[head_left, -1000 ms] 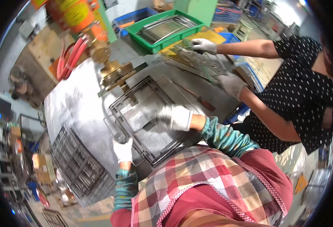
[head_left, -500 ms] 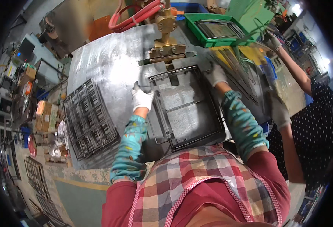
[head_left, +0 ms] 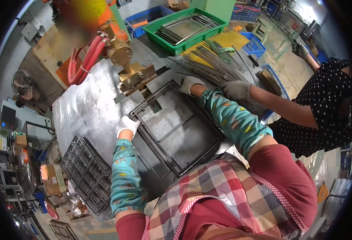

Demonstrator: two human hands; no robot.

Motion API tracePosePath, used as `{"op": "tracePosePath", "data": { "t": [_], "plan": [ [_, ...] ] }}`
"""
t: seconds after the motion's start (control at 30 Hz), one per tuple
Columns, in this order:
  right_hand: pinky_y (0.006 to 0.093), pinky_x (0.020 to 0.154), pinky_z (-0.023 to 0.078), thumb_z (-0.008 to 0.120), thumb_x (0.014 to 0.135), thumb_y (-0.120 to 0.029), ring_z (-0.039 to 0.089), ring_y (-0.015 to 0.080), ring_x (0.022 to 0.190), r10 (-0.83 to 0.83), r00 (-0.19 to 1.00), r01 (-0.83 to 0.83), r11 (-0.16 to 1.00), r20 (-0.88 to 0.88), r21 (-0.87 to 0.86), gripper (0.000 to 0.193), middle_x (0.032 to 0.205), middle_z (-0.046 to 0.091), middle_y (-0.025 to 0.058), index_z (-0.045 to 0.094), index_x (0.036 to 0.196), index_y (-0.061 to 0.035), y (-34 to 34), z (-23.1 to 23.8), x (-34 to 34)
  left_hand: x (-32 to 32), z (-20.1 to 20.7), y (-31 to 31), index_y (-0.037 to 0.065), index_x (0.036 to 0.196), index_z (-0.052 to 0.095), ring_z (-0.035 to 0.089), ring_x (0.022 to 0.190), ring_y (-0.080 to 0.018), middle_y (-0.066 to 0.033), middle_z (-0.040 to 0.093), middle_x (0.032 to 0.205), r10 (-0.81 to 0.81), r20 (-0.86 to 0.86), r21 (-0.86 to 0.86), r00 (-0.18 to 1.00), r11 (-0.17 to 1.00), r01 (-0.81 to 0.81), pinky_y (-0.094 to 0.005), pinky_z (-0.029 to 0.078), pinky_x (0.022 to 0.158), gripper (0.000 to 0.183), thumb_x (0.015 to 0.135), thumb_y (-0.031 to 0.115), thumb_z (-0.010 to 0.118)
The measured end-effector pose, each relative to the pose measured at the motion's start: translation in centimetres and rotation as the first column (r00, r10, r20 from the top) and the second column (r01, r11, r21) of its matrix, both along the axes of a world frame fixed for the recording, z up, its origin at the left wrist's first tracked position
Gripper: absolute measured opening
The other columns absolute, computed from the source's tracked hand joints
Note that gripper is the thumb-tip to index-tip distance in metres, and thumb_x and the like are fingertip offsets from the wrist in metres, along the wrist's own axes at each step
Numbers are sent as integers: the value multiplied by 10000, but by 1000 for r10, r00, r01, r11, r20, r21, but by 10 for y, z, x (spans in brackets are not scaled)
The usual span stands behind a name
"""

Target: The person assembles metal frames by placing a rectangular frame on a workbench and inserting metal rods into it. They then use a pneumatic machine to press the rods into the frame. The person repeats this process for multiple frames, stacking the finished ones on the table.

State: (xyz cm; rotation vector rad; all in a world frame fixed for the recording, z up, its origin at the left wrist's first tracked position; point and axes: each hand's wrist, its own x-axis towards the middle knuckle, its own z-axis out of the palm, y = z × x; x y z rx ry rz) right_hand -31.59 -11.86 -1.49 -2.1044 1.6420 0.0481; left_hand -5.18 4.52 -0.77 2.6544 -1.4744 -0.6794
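Observation:
A dark rectangular wire frame (head_left: 175, 129) with a crossbar lies tilted on the metal tabletop in front of me. My left hand (head_left: 128, 125), in a white glove, is closed on its left side by the far left corner. At the far right corner my right hand (head_left: 191, 85), gloved too, is curled against the frame's edge; its fingertips are partly hidden. A brass-coloured welding head (head_left: 132, 73) stands just beyond the frame's far side. Loose thin metal rods (head_left: 214, 64) lie right of my right hand.
A co-worker's gloved hand (head_left: 236, 90) rests by the rods, close to my right forearm. Stacked wire grids (head_left: 86, 174) lie at the table's left. A green tray (head_left: 180, 47) of rods stands at the back. Red hoses (head_left: 86, 64) hang beside the welding head.
My view has turned to the right. My left hand has gone from spread fingers beside the frame to closed on it. The co-worker's nearer hand has come to the rods.

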Motion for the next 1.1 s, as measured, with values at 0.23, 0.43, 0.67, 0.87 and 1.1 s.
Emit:
{"op": "tracePosePath", "data": {
  "t": [0.23, 0.43, 0.67, 0.87, 1.1],
  "plan": [
    [405, 793, 487, 647, 698, -477, 611, 347, 935, -55, 987, 69, 994, 150, -90, 467, 988, 640, 181, 670, 908, -61, 10, 1, -6, -8, 3, 4, 36, 1036, 624, 587, 1003, -363, -216, 615, 1056, 24, 1, -81, 1000, 996, -24, -408, 473, 863, 520, 709, 439, 655],
    [387, 815, 489, 648, 742, -385, 619, 303, 928, 112, 987, -41, 864, 111, -502, 342, 951, 647, 165, 678, 938, -105, 2, 17, 15, 34, -22, -11, 19, 1014, 638, 595, 963, -356, -217, 623, 1023, 60, -211, -262, 976, 958, -115, -397, 464, 843, 478, 769, 428, 615],
    [405, 785, 498, 565, 761, -214, 631, 326, 896, 363, 931, -342, 902, 36, -263, 226, 925, 652, 178, 682, 892, -71, -19, -7, 90, 59, -49, -32, 25, 991, 652, 607, 940, -348, -210, 631, 1004, -5, -73, -225, 997, 974, -12, -377, 482, 830, 519, 702, 456, 673],
    [408, 778, 498, 563, 766, -216, 631, 337, 892, 554, 819, -573, 782, -147, -245, 248, 921, 652, 188, 671, 905, -42, -26, 1, 89, 46, -27, -42, 10, 931, 664, 607, 922, -372, -223, 634, 966, -82, -37, -31, 996, 996, 81, -390, 488, 811, 498, 712, 457, 666],
    [403, 737, 481, 645, 732, -278, 604, 369, 837, 678, 704, -641, 734, 210, -224, 278, 880, 629, 205, 656, 921, -74, -51, -21, 71, 44, -24, -40, -5, 934, 635, 595, 932, -389, -234, 627, 961, -127, -74, 6, 989, 992, 128, -408, 482, 810, 463, 751, 420, 648]
  ]
}}
